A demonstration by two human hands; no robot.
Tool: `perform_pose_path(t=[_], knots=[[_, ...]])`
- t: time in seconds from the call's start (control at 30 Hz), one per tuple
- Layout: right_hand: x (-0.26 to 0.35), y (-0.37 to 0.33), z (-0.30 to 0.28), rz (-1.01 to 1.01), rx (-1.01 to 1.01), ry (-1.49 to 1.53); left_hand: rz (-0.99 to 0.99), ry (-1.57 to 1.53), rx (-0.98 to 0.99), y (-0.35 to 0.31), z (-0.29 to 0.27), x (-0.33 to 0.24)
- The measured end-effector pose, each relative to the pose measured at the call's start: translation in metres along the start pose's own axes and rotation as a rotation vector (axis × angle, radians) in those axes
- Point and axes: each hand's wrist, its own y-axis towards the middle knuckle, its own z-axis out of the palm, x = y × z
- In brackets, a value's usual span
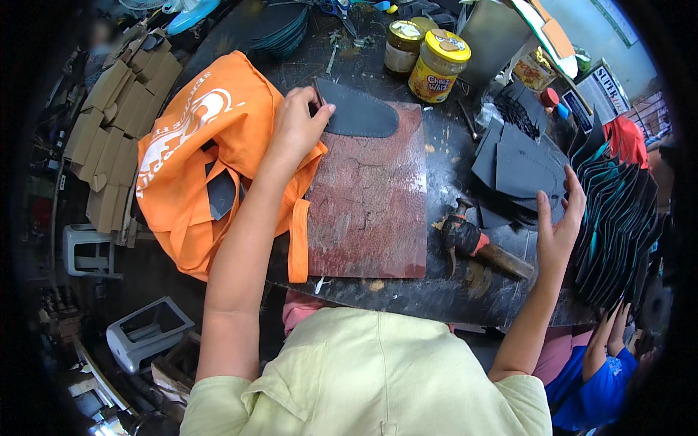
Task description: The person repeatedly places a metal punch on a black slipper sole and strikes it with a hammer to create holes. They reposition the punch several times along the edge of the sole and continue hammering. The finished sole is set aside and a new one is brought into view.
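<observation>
My left hand (299, 120) is closed on the left end of a black stitched leather-like piece (360, 109) with a rounded right end. The piece lies over the top of a worn reddish-brown board (371, 211). At the right, my right hand (561, 214) has its fingers apart at the edge of a pile of black cut pieces (520, 171); I cannot tell whether the fingertips touch it. Between the board and that hand lies a hammer (472, 236) with a dark head and wooden handle. An orange cloth bag (218, 131) sits beside my left forearm.
Two yellow-lidded jars (438, 65) stand at the back. Long rows of black and teal pieces (614, 218) line the right edge. Scissors (340, 13) and a dark stack (280, 33) are at the far side. Cardboard pieces (109, 131) and stools (149, 333) are left; another person (600, 378) is lower right.
</observation>
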Motion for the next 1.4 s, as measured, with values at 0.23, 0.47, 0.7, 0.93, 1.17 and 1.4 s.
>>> perform_pose_path(t=[0.23,0.47,0.7,0.93,1.17,1.4], knots=[[0.025,-0.043,-0.013,-0.016,0.640,0.181,0.099,-0.631,0.283,-0.010,-0.033,-0.035],[0.023,-0.057,0.002,0.017,0.687,0.101,0.166,-0.201,0.708,-0.041,-0.025,-0.048],[0.040,-0.036,-0.010,0.103,0.698,0.446,0.272,-0.298,0.178,-0.070,-0.013,-0.059],[0.077,-0.030,0.018,-0.015,0.879,0.281,0.085,-0.294,0.226,-0.093,0.022,-0.059],[0.078,-0.024,0.020,-0.083,0.818,0.201,0.142,-0.246,0.206,-0.094,0.026,-0.052],[0.104,0.010,-0.020,-0.243,0.654,0.342,0.173,-0.191,0.204,-0.096,0.022,-0.058]])
